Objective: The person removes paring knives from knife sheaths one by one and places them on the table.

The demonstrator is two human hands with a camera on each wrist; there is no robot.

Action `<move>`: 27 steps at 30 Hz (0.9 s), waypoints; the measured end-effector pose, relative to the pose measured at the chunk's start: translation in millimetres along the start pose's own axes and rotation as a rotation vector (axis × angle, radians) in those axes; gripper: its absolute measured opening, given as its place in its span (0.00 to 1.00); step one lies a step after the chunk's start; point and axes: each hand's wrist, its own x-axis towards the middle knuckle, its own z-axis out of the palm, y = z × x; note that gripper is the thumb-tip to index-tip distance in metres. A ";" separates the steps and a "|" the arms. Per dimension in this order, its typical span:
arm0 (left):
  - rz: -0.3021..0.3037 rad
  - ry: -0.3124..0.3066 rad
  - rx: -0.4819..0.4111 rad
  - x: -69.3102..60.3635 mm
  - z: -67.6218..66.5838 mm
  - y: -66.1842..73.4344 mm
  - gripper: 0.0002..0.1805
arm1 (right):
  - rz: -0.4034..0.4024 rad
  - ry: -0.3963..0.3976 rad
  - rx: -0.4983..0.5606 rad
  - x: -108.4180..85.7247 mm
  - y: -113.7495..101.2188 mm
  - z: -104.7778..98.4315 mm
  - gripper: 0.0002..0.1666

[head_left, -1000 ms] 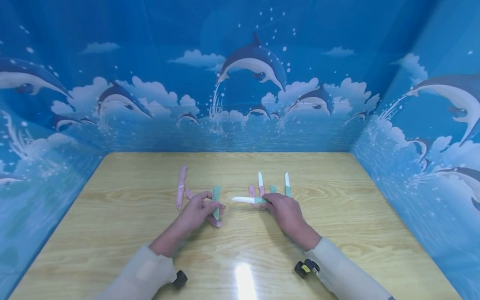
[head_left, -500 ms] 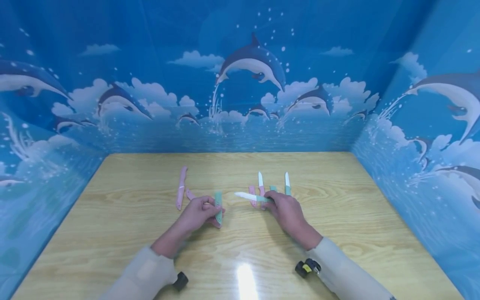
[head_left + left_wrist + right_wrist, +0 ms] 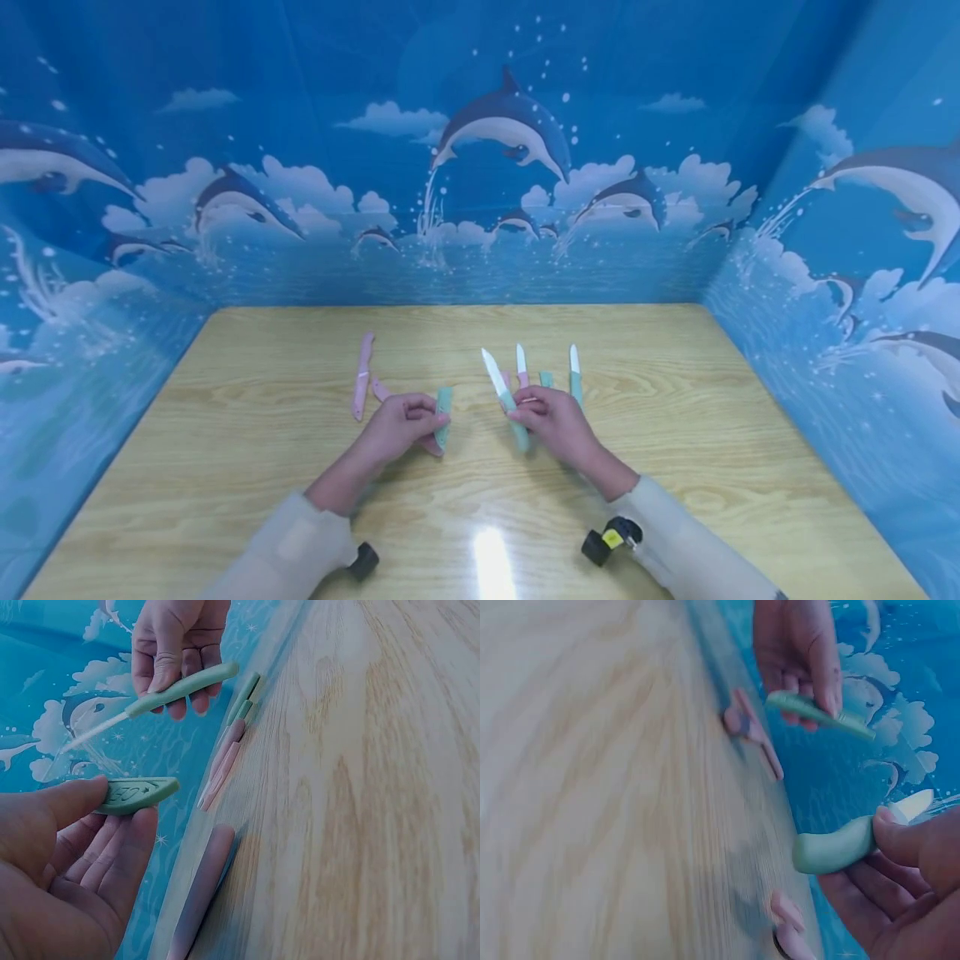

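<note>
My left hand [image 3: 399,427] pinches a green sheath [image 3: 443,419] between thumb and fingers above the table; in the left wrist view the sheath [image 3: 140,795] shows a raised pattern. To its right, my right hand [image 3: 558,423] holds a green-handled knife [image 3: 514,421] by the handle, its white blade [image 3: 492,369] pointing up and left. The right wrist view shows the knife's handle [image 3: 837,848] between thumb and fingers. Sheath and knife are apart.
On the wooden table [image 3: 300,467], a pink sheathed knife [image 3: 363,375] lies at left, another pink one [image 3: 381,390] partly behind my left hand. Beyond my right hand are a pink-handled knife [image 3: 522,364], a green-handled knife [image 3: 575,373] and a green sheath [image 3: 546,379].
The knife in my right hand has turned from pointing left to pointing up and left, its handle now swung toward me. My left hand has moved slightly right with the green sheath, which tilts.
</note>
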 end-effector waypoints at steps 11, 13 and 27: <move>-0.036 0.032 0.007 1.6 3.4 -1.0 0.14 | 0.373 -0.112 0.489 -0.9 -0.4 3.4 0.15; -0.046 0.041 0.012 1.7 3.9 0.3 0.14 | 0.381 -0.116 0.524 -0.4 0.1 2.8 0.13; -0.093 0.088 0.059 3.4 9.1 4.5 0.13 | 0.387 -0.070 0.504 5.7 -1.5 6.3 0.14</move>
